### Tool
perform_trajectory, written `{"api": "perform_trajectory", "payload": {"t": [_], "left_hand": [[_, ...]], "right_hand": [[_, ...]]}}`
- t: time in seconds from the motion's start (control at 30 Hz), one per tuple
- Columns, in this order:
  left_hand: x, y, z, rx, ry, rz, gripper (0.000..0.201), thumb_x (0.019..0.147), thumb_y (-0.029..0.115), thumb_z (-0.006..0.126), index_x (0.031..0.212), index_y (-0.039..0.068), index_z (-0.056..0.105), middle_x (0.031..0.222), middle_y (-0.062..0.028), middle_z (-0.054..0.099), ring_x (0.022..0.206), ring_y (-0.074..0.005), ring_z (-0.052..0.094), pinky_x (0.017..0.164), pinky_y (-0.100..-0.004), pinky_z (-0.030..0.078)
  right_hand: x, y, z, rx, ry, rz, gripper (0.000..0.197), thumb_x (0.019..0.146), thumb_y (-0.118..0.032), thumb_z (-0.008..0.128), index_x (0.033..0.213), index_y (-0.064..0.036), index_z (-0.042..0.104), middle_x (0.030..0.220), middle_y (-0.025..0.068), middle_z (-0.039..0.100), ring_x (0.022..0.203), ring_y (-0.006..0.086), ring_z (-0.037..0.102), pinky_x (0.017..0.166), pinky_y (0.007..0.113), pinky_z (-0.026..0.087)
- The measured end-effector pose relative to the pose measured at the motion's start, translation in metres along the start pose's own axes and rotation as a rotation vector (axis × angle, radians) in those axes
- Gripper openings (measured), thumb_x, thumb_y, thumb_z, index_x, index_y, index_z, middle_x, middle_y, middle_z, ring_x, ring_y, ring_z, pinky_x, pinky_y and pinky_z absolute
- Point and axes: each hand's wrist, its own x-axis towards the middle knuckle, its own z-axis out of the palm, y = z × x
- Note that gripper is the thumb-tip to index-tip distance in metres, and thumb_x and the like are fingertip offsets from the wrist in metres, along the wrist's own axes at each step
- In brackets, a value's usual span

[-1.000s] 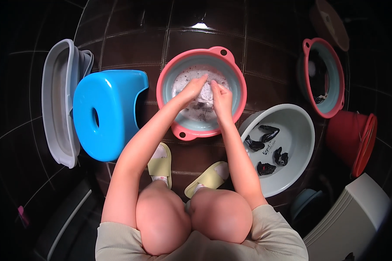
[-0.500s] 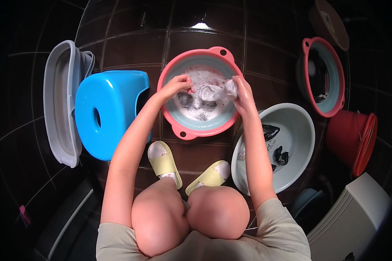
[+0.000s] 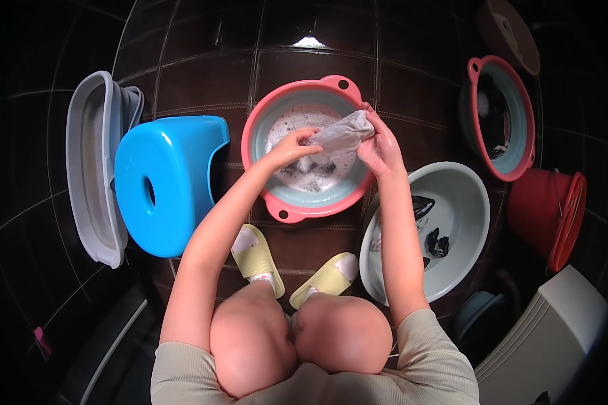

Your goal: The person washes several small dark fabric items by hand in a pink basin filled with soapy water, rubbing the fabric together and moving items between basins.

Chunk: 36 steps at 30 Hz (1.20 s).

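Pale cloth (image 3: 344,137), poss. a sock (hard to tell at this res.), is held out above the pink-rimmed basin (image 3: 246,142), approx. 2 o'clock of ctr. L hand (image 3: 294,147) pinches its 8 o'clock end; R hand (image 3: 380,150), by the basin's 3 o'clock side, grips the other end. Prob. light, limp, soft, slippery w/ suds (image 3: 304,179); best held firmly at both ends.
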Motion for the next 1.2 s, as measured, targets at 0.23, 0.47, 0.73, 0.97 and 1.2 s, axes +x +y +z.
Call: {"api": "perform_trajectory", "payload": {"t": [0.23, 0.47, 0.73, 0.97, 1.2], "left_hand": [[-0.004, 0.013, -0.025, -0.369, 0.159, -0.408, 0.012, 0.073, 0.019, 0.064, 0.076, 0.011, 0.056, 0.071, 0.0053, 0.052, 0.064, -0.0027, 0.045, 0.057, -0.0179, 0.034], [0.006, -0.019, -0.028, 0.258, 0.339, -0.101, 0.020, 0.080, 0.024, 0.059, 0.076, 0.005, 0.053, 0.063, 0.0011, 0.051, 0.055, -0.0075, 0.044, 0.051, -0.0229, 0.036], [0.014, -0.020, -0.004, 1.069, 0.466, -0.040, 0.029, 0.075, 0.030, 0.059, 0.069, 0.002, 0.054, 0.070, -0.0179, 0.059, 0.066, -0.0347, 0.058, 0.060, -0.0445, 0.046], [0.020, -0.025, -0.012, -0.043, 0.575, -0.220, 0.039, 0.085, 0.032, 0.051, 0.061, 0.002, 0.054, 0.055, -0.0034, 0.053, 0.051, -0.0128, 0.050, 0.049, -0.0283, 0.038], [0.009, 0.025, 0.045, -0.522, 0.559, -0.290, 0.026, 0.090, 0.026, 0.042, 0.077, 0.007, 0.053, 0.069, -0.0007, 0.051, 0.061, -0.0085, 0.045, 0.054, -0.0255, 0.038]], "right_hand": [[0.007, 0.006, -0.002, -1.191, 0.199, -0.051, 0.034, 0.078, -0.034, 0.057, 0.091, -0.0031, 0.062, 0.076, 0.0048, 0.058, 0.066, 0.0163, 0.055, 0.060, 0.029, 0.042], [0.029, 0.041, -0.004, -2.147, 0.239, -0.219, 0.035, 0.069, -0.037, 0.063, 0.084, -0.0048, 0.065, 0.084, 0.0159, 0.061, 0.082, 0.0305, 0.059, 0.072, 0.041, 0.046], [0.053, 0.070, -0.047, -2.419, 0.417, -0.371, 0.022, 0.073, -0.031, 0.061, 0.073, -0.0091, 0.063, 0.074, 0.0086, 0.064, 0.065, 0.0269, 0.062, 0.060, 0.039, 0.049], [0.041, 0.074, -0.006, -1.771, 0.261, -0.505, 0.034, 0.075, -0.033, 0.059, 0.059, -0.0031, 0.054, 0.057, 0.0160, 0.054, 0.058, 0.0348, 0.055, 0.053, 0.041, 0.042], [0.031, 0.085, 0.012, -1.262, 0.383, -0.561, 0.036, 0.079, -0.034, 0.055, 0.067, 0.0003, 0.058, 0.059, 0.0196, 0.055, 0.057, 0.0326, 0.057, 0.053, 0.037, 0.042]]}}
